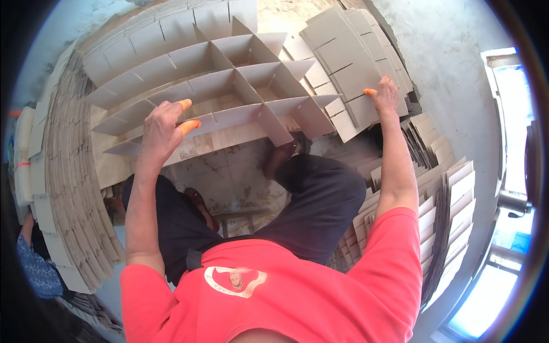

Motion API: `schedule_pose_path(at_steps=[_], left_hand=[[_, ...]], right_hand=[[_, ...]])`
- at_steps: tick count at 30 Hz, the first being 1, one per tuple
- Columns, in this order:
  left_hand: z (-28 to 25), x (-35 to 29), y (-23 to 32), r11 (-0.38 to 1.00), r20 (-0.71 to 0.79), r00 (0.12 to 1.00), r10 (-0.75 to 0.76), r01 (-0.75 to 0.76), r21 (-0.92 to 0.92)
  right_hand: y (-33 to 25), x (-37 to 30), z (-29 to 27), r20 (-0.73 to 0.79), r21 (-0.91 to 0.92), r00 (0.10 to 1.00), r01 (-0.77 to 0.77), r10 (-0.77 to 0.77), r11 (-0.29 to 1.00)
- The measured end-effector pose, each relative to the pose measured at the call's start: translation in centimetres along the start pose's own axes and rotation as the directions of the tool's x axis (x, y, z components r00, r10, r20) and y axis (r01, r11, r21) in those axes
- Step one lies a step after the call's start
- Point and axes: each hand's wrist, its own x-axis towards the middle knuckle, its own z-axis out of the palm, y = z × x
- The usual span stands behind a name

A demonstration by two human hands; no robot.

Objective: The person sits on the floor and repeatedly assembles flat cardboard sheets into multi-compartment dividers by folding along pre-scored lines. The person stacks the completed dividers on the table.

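Observation:
A cardboard divider grid of slotted grey-brown strips stands on a wooden board in front of me. Two crossing strips are fitted at its right part; the left part has only the long strips. My left hand is at the front long strip, thumb and forefinger apart, with orange covers on their tips. On the right, my right hand is over a pile of slotted cardboard sheets, its thumb and forefinger apart and also orange-tipped. Whether it touches the top sheet I cannot tell.
Tall stacks of cardboard strips rise on the left. Further slotted strips lie behind the grid. More bundles stand at my right beside the wall. Another person's patterned sleeve shows at the far left.

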Motion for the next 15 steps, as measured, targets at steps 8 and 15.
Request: schedule_pose_path(at_steps=[8,15], left_hand=[[-0.7,-0.9,0.0,0.999,-0.001,0.999,-0.044,0.044,-0.005],[-1.3,-1.5,-0.3,1.0,-0.066,0.998,-0.005,0.004,-0.014]], right_hand=[[-0.6,0.0,-4.2,0.005,0.212,0.994,-0.104,0.105,0.972],[-1.5,0.3,-7.5,-0.166,0.343,0.962,-0.151,0.218,0.927]])
